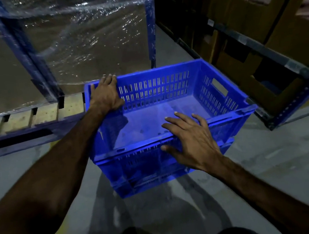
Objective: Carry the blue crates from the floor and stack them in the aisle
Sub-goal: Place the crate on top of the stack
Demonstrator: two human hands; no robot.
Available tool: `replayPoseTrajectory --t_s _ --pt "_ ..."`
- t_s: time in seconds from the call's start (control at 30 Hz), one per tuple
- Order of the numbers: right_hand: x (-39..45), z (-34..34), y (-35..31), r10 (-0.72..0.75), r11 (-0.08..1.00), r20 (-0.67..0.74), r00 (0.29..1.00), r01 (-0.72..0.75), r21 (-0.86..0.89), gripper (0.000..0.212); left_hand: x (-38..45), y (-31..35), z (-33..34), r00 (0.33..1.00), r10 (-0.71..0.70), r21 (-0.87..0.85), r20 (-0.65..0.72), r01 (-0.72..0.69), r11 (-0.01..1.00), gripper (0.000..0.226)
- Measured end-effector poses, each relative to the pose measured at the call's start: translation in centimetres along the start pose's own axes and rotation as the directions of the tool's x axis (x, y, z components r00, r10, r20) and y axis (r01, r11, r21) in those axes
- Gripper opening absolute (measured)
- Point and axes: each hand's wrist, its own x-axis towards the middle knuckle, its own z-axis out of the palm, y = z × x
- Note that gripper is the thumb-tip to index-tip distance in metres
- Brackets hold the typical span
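An empty blue slotted crate point(214, 91) sits on top of a second blue crate point(148, 176) on the grey floor, in the middle of the head view. My left hand point(106, 94) lies over the top crate's far left corner, fingers curled over the rim. My right hand point(192, 139) hovers at the near rim with its fingers spread, thumb against the outer wall; it grips nothing that I can see. Only the near side of the lower crate shows.
A wooden pallet point(41, 115) with a plastic-wrapped load point(84, 38) stands just left of and behind the crates. Blue racking point(281, 65) with cardboard boxes point(293, 31) runs along the right. Grey concrete floor point(278, 161) lies to the right and front.
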Motion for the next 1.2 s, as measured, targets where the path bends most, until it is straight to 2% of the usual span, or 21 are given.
replayPoseTrajectory --t_s 0.2,0.4,0.53,0.67,0.77,0.83,0.93,1.03,1.1,1.2 --pt "-0.2 -0.2 -0.4 0.017 1.000 0.016 1.000 -0.017 -0.008 0.067 -0.3 0.1 -1.2 0.995 -0.013 0.016 0.100 0.012 1.000 0.111" --pt "-0.9 -0.6 -0.5 0.005 1.000 0.038 0.999 -0.004 -0.012 0.078 -0.6 0.5 -3.1 0.983 -0.027 0.007 0.182 0.026 1.000 0.108" --pt "-1.0 -0.2 -0.4 0.002 1.000 0.015 1.000 -0.001 -0.029 0.077 -3.4 1.9 -3.6 0.987 0.095 -0.124 0.129 -0.079 0.989 0.098" --pt "-1.3 -0.7 -0.3 -0.019 0.999 0.055 0.998 0.022 -0.041 0.081 -7.7 4.3 -5.3 0.981 0.192 -0.259 0.039 -0.176 0.950 0.082" --pt "-2.1 -2.4 -0.5 -0.007 0.998 0.120 0.993 -0.001 0.063 0.089 -12.3 5.4 -7.1 0.972 0.234 -0.346 0.014 -0.215 0.913 0.074" --pt "-3.3 -4.4 -0.8 0.019 0.987 0.166 0.986 -0.045 0.155 0.088 -16.0 5.7 -8.3 0.969 0.247 -0.367 0.010 -0.226 0.902 0.069" --pt "-5.6 -9.3 -2.1 0.061 0.974 0.259 0.964 -0.114 0.197 0.085 -22.2 6.0 -11.3 0.971 0.232 -0.425 -0.061 -0.236 0.874 0.059" --pt "-7.5 -16.1 -4.6 0.159 0.926 0.329 0.931 -0.256 0.277 0.085 -28.4 7.0 -16.2 0.988 0.149 -0.523 -0.031 -0.143 0.840 0.060" --pt "-9.2 -21.3 -7.1 0.262 0.826 0.437 0.861 -0.434 0.360 0.082 -33.1 7.9 -19.8 0.999 0.035 -0.593 0.038 -0.006 0.805 0.063" --pt "-12.3 -28.8 -11.1 0.328 0.720 0.459 0.825 -0.533 0.444 0.079 -40.2 9.5 -25.8 0.983 -0.072 -0.660 0.169 0.167 0.733 0.067"
